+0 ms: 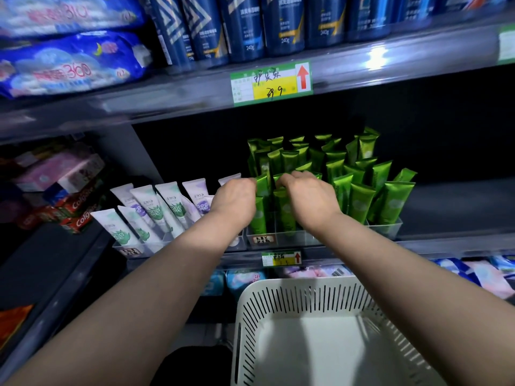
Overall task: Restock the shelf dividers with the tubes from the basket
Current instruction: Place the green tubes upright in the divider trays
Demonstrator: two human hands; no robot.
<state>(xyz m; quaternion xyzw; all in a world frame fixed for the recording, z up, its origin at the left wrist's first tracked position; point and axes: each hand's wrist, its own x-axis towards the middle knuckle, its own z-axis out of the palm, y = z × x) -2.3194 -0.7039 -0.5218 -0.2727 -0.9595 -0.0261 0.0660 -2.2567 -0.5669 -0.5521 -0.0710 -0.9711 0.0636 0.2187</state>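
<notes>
1. Store shelving fills the view; the middle shelf (434,240) carries clear dividers (386,228) packed with upright tubes.
2. Green tubes (359,201) stand in several rows, caps down, in the dividers right of centre; some at the back lean.
3. White tubes (145,203) with green or purple prints lean in the dividers to the left.
4. Both forearms reach up from the bottom corners to the front-left green rows.
5. The left hand (234,201) is curled at the top of a green tube, its fingers hidden behind the knuckles; whether they clamp it I cannot tell.
6. The right hand (309,196) is just beside it, fingers bent down onto the tops of the neighbouring green tubes; a firm grip cannot be told.
7. A white slotted basket (278,316) sits below the hands, its visible floor bare.
8. Blue bottles (245,26) line the top shelf above a price tag (271,82) with a red arrow.
9. Red toothpaste boxes (80,215) lie stacked at far left.
</notes>
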